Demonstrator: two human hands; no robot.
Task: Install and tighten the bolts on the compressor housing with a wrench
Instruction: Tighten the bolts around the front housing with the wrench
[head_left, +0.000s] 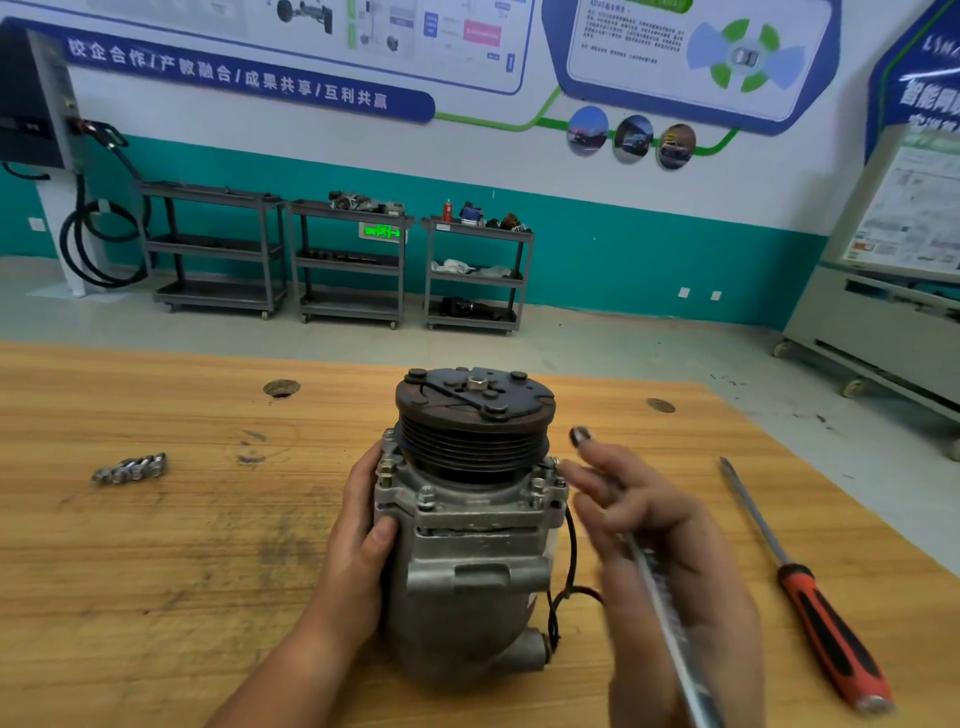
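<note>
A grey metal compressor (462, 561) stands upright on the wooden table (171, 561), its dark pulley (472, 415) on top. Several bolts (426, 496) stick up from the housing flange below the pulley. My left hand (358, 540) holds the housing's left side, thumb on the front. My right hand (654, 561) is just right of the compressor and blurred. It holds a long silver wrench (660, 597) whose dark head (579, 435) points up toward the flange's right side.
A cluster of loose bolts (130, 467) lies on the table at the left. A screwdriver with an orange-black handle (810, 597) lies at the right near the table edge. A black wire (569, 587) loops off the compressor's right side. Metal carts (353, 260) stand by the far wall.
</note>
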